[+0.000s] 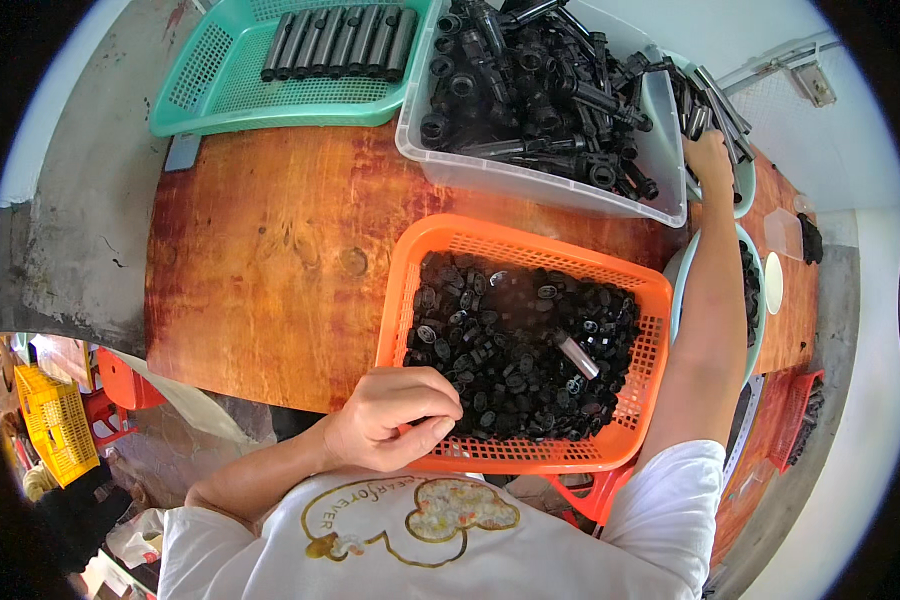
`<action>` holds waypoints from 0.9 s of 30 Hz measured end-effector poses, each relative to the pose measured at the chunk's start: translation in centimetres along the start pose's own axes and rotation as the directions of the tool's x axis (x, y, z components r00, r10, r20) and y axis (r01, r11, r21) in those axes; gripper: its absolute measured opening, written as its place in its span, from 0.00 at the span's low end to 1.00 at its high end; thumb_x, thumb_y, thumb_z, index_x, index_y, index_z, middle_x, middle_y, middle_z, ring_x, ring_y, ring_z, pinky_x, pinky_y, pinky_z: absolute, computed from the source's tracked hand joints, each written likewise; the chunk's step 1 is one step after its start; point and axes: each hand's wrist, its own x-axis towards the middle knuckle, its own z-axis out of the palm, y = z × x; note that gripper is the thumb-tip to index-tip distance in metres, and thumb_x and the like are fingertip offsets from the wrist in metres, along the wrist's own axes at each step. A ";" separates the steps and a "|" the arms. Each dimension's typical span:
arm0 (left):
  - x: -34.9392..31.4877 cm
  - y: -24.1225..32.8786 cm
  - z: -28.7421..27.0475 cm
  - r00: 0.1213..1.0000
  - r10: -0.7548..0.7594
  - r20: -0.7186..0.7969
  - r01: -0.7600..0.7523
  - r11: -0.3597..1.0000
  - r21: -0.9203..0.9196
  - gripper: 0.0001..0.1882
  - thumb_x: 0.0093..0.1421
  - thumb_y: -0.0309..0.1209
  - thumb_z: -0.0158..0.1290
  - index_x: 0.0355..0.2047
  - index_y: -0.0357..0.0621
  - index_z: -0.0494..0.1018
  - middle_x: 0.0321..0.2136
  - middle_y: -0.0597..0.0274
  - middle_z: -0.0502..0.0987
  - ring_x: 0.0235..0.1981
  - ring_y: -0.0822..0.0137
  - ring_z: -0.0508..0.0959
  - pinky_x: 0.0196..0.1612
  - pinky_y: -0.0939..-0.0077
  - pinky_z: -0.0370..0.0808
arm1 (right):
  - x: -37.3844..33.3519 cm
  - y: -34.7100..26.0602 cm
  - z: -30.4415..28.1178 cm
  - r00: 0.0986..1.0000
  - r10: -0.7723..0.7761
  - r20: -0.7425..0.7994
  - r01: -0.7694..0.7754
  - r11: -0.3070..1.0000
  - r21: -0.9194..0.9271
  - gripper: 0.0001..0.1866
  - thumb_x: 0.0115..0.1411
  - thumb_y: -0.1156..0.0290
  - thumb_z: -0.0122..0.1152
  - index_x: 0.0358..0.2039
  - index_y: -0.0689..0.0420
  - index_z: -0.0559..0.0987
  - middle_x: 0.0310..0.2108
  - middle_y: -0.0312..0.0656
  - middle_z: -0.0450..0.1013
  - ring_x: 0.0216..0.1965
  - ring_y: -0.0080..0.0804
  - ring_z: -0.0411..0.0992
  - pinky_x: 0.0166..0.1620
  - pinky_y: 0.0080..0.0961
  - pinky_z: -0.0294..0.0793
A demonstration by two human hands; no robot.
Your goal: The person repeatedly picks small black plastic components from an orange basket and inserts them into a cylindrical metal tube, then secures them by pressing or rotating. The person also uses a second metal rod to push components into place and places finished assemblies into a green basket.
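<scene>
My left hand is closed in a pinch at the near left rim of an orange plastic basket. Whatever its fingertips hold, if anything, is too small to make out. Many small black plastic parts fill the basket, and a short silver tube lies on top of them. At the far right, my right hand reaches into a pale green basket of grey metal tubes. Its fingers curl on a metal tube there, partly hidden from view.
A clear plastic bin of black tubular parts stands behind the orange basket. At the back left, a green basket holds a row of dark metal tubes. A pale round basin with black parts sits beneath my right forearm. The wooden table extends left.
</scene>
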 end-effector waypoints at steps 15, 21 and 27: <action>0.1 -0.2 0.2 1.000 -0.001 -0.003 0.001 1.000 0.015 0.04 0.53 0.16 0.54 0.31 0.33 0.75 0.29 0.51 0.77 0.26 0.60 0.78 0.28 0.73 0.75 | -0.1 -0.4 -1.3 0.988 0.116 -0.106 -0.097 0.981 0.170 0.38 0.43 0.55 0.67 0.49 0.68 0.66 0.45 0.63 0.73 0.49 0.59 0.71 0.53 0.44 0.70; -0.4 -0.6 0.2 1.000 0.017 -0.009 -0.016 0.999 0.033 0.04 0.54 0.17 0.54 0.31 0.33 0.75 0.28 0.51 0.77 0.27 0.60 0.78 0.29 0.73 0.75 | 2.6 2.5 -5.2 0.935 -0.014 -0.356 0.141 0.932 0.334 0.23 0.42 0.57 0.71 0.17 0.69 0.77 0.17 0.39 0.71 0.19 0.27 0.67 0.25 0.32 0.67; -0.8 -0.7 0.3 0.999 0.006 -0.039 -0.006 1.000 -0.005 0.04 0.59 0.22 0.53 0.32 0.31 0.75 0.29 0.51 0.77 0.28 0.62 0.77 0.30 0.75 0.74 | -6.1 1.1 -14.5 0.986 -0.021 -0.167 0.157 0.463 0.872 0.23 0.49 0.59 0.71 0.35 0.66 0.75 0.26 0.40 0.73 0.22 0.22 0.71 0.24 0.20 0.70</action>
